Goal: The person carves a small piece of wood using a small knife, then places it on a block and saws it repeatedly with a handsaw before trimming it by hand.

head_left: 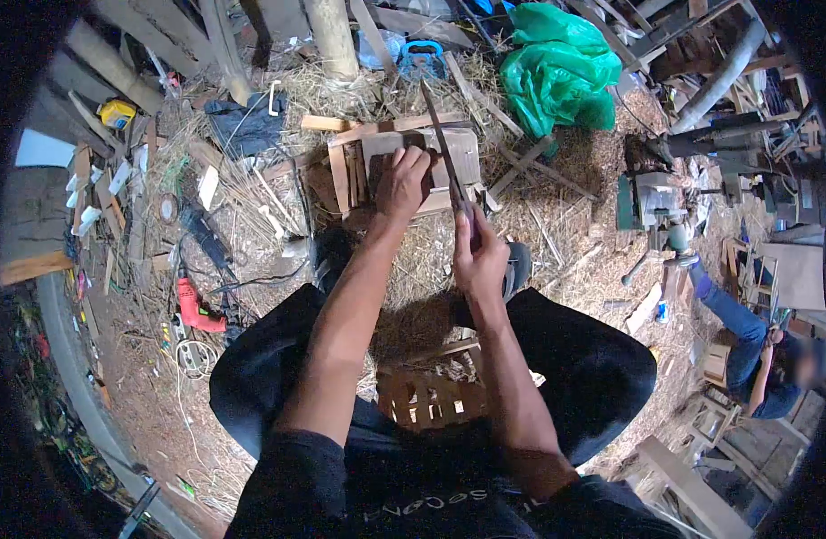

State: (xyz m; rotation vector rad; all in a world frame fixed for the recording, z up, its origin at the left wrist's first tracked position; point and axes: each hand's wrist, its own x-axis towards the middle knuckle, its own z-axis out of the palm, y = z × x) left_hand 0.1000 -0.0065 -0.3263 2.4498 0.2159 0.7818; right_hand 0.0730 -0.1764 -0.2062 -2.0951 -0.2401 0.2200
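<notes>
A long narrow dark tool (446, 148), perhaps a saw or file, points up and slightly left from my right hand (480, 256), whose fingers are wrapped round its lower end. To its left, my left hand (402, 182) lies with bent fingers on a low wooden piece (462, 154) on the ground before me; whether it grips something small is hidden. Light wooden strips (339, 175) stand at the left side of that piece, and a short wooden block (328, 123) lies at its upper left corner.
Left on the ground are a red drill (196, 307), a grinder (206, 235) and cables. A green plastic bag (557, 72) is at the upper right. A vise-like machine (657, 199) stands right. Another person (790, 373) sits far right. Wood scraps and shavings cover the ground.
</notes>
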